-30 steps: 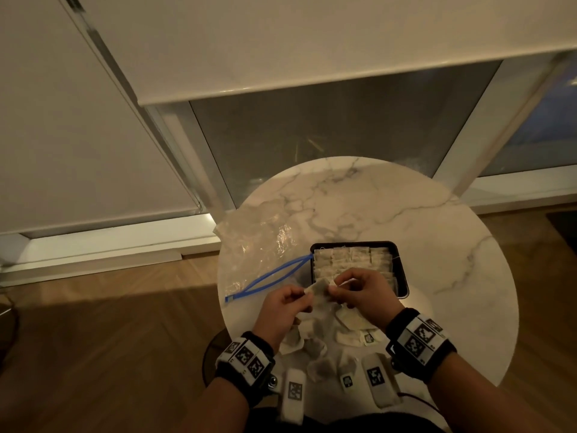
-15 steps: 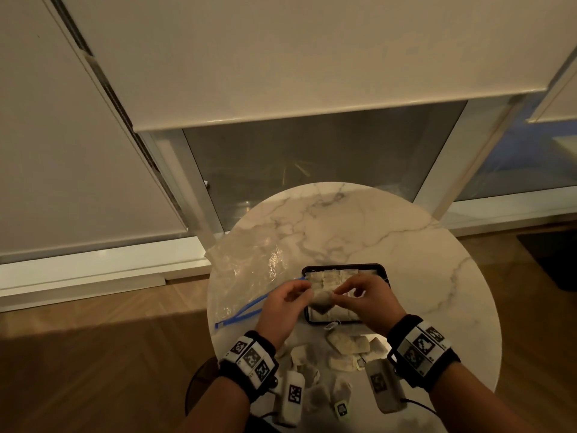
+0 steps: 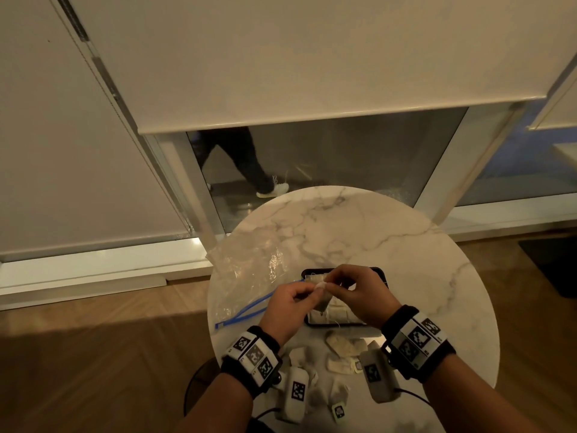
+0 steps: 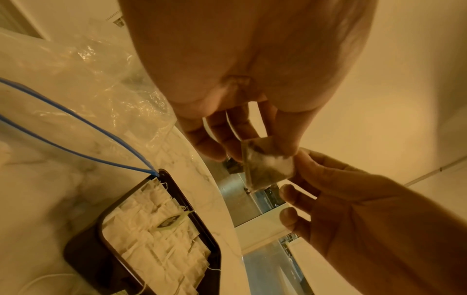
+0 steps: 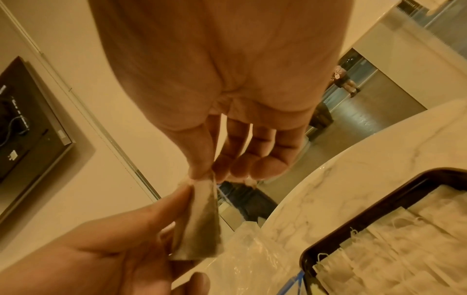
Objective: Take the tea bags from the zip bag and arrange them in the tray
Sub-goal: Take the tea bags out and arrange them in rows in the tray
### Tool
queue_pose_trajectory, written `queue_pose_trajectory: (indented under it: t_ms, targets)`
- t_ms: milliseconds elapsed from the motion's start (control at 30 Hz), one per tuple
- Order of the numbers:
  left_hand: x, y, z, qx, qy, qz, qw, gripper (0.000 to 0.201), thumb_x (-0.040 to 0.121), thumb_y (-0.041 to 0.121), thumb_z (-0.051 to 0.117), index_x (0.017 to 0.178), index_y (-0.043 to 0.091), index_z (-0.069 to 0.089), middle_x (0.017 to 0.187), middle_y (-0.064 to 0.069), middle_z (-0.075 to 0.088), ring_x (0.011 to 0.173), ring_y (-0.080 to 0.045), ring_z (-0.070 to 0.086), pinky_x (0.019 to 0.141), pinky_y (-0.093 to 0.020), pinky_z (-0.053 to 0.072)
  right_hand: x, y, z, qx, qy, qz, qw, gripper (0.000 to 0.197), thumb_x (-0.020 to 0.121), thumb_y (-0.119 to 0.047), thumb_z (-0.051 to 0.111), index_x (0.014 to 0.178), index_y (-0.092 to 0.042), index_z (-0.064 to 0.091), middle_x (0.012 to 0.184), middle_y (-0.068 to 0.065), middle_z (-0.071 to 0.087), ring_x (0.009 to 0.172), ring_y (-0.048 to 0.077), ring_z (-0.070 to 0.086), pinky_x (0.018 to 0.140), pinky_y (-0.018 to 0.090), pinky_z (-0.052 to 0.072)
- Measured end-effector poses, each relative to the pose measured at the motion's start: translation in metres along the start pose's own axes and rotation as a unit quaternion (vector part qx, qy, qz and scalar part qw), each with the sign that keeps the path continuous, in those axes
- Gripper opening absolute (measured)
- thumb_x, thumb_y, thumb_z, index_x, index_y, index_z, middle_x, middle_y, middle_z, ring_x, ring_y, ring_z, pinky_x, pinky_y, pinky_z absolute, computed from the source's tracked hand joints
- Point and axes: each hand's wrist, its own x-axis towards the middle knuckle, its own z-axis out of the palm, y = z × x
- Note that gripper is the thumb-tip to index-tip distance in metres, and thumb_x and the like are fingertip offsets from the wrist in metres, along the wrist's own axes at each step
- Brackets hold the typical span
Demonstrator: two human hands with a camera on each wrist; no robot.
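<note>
Above the tray (image 3: pixel 381 272), near the table's (image 3: pixel 406 245) 6 o'clock side, both hands meet on one tea bag (image 3: pixel 322 300). The left hand (image 3: pixel 288 307) pinches its top corner between thumb and fingers (image 4: pixel 212 147), the rest loosely curled beside it. The right hand (image 3: pixel 356 292) pinches the same top edge, thumb against forefinger, the other fingers (image 5: pixel 267 165) bent and free. This bag hangs clear of the tray, its dark leaf settled at the bottom.

Rows of tea bags (image 4: pixel 161 245) already fill the tray, lying flat and overlapping. At the tray's 9 o'clock lies the zip bag (image 3: pixel 249 270), crumpled, its blue zip edge (image 3: pixel 246 310) gaping and touching the tray's corner. Loose bags (image 3: pixel 342 345) lie on the table at the tray's 6 o'clock, near the wrists.
</note>
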Motion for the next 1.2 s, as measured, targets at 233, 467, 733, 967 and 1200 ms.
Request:
queue_pose_trajectory:
  t_ms: [233,467,733,967,1200]
  targets:
    - [-0.006,0.01,0.002,-0.025,0.089,0.018,0.996,0.01,0.09,0.012,0.071,0.097,0.01,0.079,0.087,-0.003,0.077,0.083,-0.014,0.072,0.076,-0.024,0.057,-0.002,-0.01,0.004,0.078,-0.023,0.016,0.997,0.009,0.088,-0.024,0.071,0.093,-0.018,0.073,0.079,-0.004,0.073,0.071,0.004,0.066,0.069,0.022,0.054]
    - [-0.004,0.024,0.003,-0.091,0.169,-0.004,0.981,0.011,0.09,0.013,0.072,0.099,0.012,0.078,0.089,-0.002,0.078,0.088,-0.017,0.073,0.08,-0.028,0.058,-0.001,-0.017,0.005,0.181,-0.029,0.048,0.982,0.02,0.081,-0.017,0.078,0.097,-0.011,0.069,0.081,0.009,0.075,0.074,0.021,0.071,0.074,0.034,0.057]
    - [-0.008,0.044,0.002,-0.142,0.179,0.014,0.973,0.015,0.09,0.014,0.071,0.103,0.01,0.076,0.092,-0.006,0.078,0.09,-0.021,0.073,0.081,-0.032,0.059,-0.007,-0.039,0.012,0.188,0.025,0.054,0.98,0.002,0.091,-0.014,0.067,0.092,-0.012,0.067,0.076,0.009,0.073,0.07,0.03,0.07,0.067,0.037,0.058]
    - [-0.007,0.044,-0.004,-0.115,0.175,0.011,0.978,0.012,0.09,0.011,0.071,0.1,0.012,0.076,0.088,-0.004,0.078,0.082,-0.013,0.073,0.069,-0.02,0.055,-0.009,-0.041,0.011,0.161,-0.015,0.051,0.985,0.008,0.088,-0.019,0.07,0.095,-0.014,0.07,0.079,0.006,0.074,0.068,0.016,0.068,0.065,0.032,0.057]
    - [-0.002,0.028,-0.007,-0.091,0.179,-0.009,0.98,0.013,0.091,0.017,0.071,0.103,0.016,0.076,0.09,-0.002,0.077,0.079,-0.01,0.071,0.071,-0.023,0.056,-0.006,-0.029,0.011,0.166,-0.039,0.091,0.981,0.007,0.089,-0.014,0.069,0.092,-0.007,0.071,0.08,0.011,0.074,0.067,0.017,0.067,0.066,0.03,0.058]
